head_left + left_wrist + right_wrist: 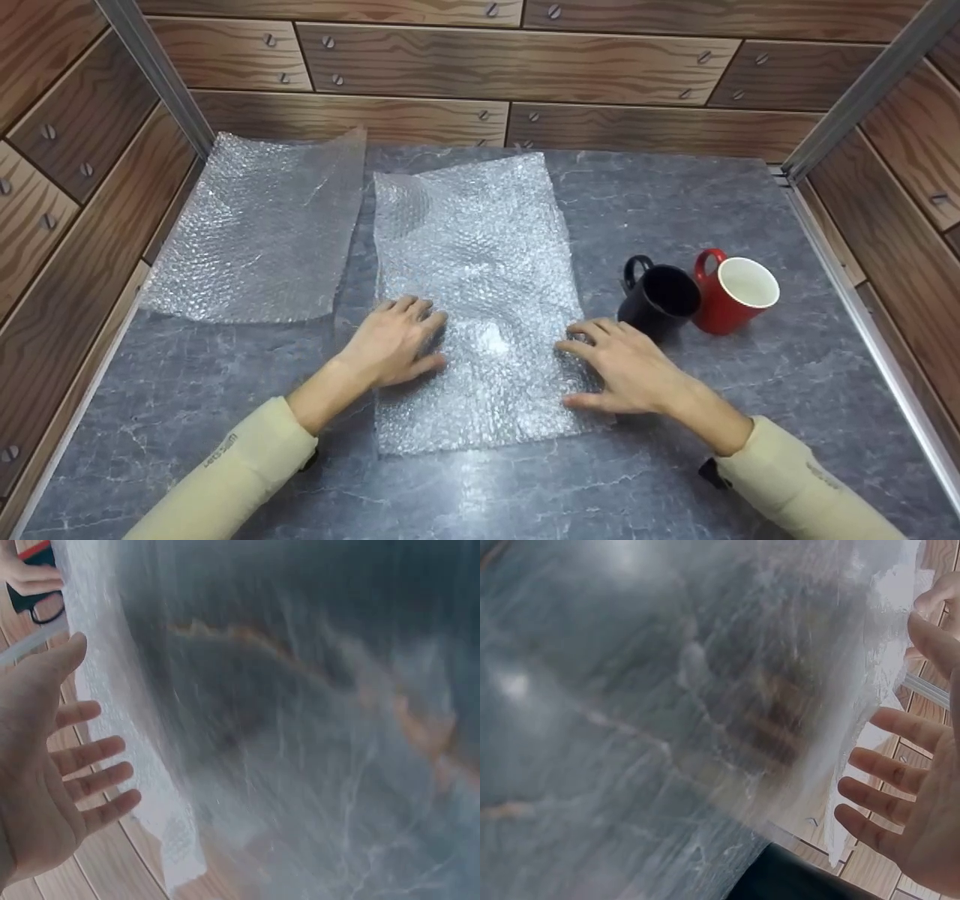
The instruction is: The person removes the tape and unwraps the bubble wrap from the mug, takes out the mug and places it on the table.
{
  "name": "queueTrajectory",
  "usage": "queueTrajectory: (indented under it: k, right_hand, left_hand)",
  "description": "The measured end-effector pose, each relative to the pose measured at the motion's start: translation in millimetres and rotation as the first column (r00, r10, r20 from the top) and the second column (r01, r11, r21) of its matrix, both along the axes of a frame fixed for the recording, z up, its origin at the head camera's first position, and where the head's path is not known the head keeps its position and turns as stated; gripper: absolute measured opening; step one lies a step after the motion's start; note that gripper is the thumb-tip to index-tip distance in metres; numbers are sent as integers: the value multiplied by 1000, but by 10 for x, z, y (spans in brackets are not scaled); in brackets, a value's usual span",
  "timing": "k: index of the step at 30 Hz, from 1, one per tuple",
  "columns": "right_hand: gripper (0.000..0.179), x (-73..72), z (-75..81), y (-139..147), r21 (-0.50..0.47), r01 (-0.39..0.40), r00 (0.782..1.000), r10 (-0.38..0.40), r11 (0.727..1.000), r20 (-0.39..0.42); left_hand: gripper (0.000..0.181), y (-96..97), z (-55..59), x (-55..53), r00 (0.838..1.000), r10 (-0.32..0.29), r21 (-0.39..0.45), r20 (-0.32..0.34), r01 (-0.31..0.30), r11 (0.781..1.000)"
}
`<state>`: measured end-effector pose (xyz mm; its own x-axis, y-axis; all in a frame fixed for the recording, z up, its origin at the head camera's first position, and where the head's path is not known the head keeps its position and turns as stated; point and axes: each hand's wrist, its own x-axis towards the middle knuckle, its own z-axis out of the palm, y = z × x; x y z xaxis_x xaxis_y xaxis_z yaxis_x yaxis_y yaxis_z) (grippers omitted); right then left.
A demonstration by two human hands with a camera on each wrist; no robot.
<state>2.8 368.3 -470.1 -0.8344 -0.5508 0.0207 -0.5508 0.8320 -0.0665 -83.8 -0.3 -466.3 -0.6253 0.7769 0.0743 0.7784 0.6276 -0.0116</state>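
A sheet of bubble wrap (480, 255) lies spread in the middle of the grey marbled table. My left hand (397, 341) is at its left edge, fingers extended and slightly spread. At the opposite edge my right hand (622, 367) reaches in, its fingers spread too. Neither hand grips anything. In the left wrist view the left hand's fingers (90, 757) are apart over the wrap's edge, and the right wrist view shows the right fingers (885, 769) likewise. Just beyond the right hand stands a black mug (660, 300), with a red mug (731, 296) with white inside beside it.
A second bubble wrap sheet (262, 225) lies flat at the back left of the table (480, 495). Wood-patterned walls (450, 64) enclose the back and sides. Metal rails (862, 300) run along the side edges.
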Motion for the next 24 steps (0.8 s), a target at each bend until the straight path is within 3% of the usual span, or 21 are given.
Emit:
queueTrajectory:
  k: [11, 16, 24]
  right_hand:
    - [83, -13, -66, -47, 4, -6, 1000, 6, 1000, 26]
    - [82, -16, -66, -83, 21, -16, 1000, 15, 1000, 17]
    - [81, -14, -46, -123, 52, -19, 1000, 19, 998, -6]
  left_hand:
    - [77, 26, -30, 306, 1000, 27, -25, -1, -27, 999]
    - [81, 43, -23, 391, 998, 63, -70, -8, -63, 996]
    - [81, 66, -35, 467, 997, 62, -119, -41, -67, 991]
